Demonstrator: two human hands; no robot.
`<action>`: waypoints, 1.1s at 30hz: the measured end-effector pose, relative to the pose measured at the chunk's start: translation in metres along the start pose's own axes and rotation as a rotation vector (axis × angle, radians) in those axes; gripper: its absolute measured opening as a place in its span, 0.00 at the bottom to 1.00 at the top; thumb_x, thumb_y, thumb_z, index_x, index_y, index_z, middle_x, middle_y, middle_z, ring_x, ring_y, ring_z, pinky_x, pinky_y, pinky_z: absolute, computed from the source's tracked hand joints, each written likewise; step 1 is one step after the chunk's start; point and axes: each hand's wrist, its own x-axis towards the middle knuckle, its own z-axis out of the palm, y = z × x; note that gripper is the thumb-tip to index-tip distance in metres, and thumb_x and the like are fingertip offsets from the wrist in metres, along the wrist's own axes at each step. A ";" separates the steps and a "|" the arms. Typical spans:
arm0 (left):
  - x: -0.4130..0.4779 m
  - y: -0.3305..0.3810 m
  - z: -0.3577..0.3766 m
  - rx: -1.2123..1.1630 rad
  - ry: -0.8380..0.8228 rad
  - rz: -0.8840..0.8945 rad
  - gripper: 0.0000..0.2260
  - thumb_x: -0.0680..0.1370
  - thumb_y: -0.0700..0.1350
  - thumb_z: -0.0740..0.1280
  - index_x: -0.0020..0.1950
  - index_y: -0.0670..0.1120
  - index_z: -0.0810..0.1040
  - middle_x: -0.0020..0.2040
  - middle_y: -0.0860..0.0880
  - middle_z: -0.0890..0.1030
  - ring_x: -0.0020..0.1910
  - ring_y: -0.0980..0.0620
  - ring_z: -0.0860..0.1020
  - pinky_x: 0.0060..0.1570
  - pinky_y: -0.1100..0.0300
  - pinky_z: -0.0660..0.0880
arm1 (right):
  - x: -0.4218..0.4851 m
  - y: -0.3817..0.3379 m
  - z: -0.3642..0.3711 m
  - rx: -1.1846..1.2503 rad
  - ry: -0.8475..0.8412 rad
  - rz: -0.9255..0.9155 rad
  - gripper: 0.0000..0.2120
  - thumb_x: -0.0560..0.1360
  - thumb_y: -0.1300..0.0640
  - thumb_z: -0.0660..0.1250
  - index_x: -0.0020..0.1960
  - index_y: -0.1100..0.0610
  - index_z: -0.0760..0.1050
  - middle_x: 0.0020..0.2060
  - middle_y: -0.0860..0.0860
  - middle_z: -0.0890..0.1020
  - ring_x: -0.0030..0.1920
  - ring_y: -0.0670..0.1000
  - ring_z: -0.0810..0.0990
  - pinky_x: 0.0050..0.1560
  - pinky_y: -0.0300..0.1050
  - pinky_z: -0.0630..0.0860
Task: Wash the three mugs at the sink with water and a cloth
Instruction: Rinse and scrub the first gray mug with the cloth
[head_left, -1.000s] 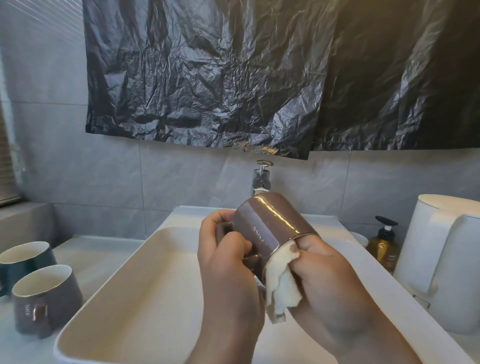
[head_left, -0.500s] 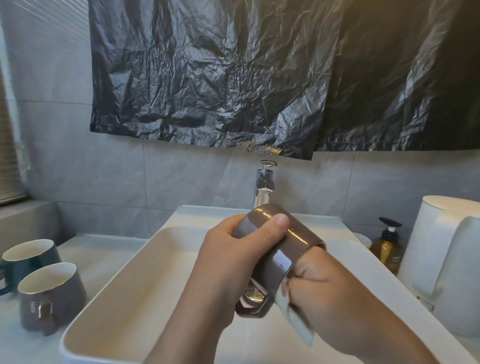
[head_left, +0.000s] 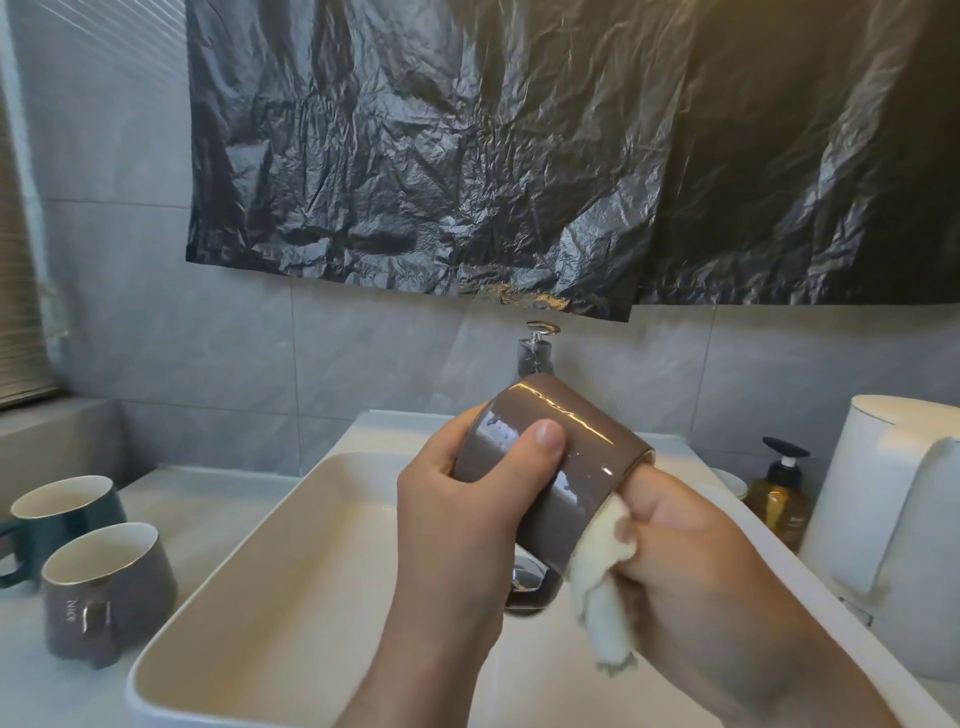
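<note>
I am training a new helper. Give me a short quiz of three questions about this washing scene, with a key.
1. Multiple choice: where is the cloth? A) on the floor; B) in the right hand; C) on a hook.
2. True or false: the held brown mug, gripped by the left hand, stands upright.
3. Fill in: the green mug and the second brown mug stand to the ___ of the sink.
Key: 1 B; 2 false; 3 left.
</note>
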 end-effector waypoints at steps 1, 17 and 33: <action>0.000 0.000 0.000 -0.002 0.004 0.003 0.16 0.58 0.58 0.74 0.41 0.50 0.85 0.35 0.47 0.84 0.35 0.49 0.81 0.34 0.53 0.76 | -0.001 -0.002 0.001 -0.101 0.005 -0.003 0.15 0.67 0.62 0.59 0.40 0.50 0.83 0.28 0.66 0.80 0.30 0.62 0.79 0.29 0.46 0.71; 0.002 -0.012 0.003 0.053 -0.008 -0.030 0.22 0.62 0.60 0.72 0.47 0.46 0.84 0.44 0.41 0.87 0.44 0.43 0.84 0.46 0.49 0.78 | 0.003 0.006 -0.013 0.164 0.029 -0.076 0.18 0.67 0.67 0.62 0.56 0.69 0.78 0.31 0.70 0.79 0.28 0.64 0.78 0.30 0.48 0.77; 0.015 -0.001 -0.016 0.132 -0.099 -0.398 0.18 0.61 0.51 0.75 0.48 0.45 0.86 0.43 0.42 0.87 0.35 0.45 0.84 0.29 0.57 0.77 | 0.010 0.008 0.009 -0.889 -0.031 -0.170 0.10 0.72 0.63 0.59 0.48 0.57 0.77 0.42 0.43 0.79 0.45 0.44 0.78 0.46 0.34 0.74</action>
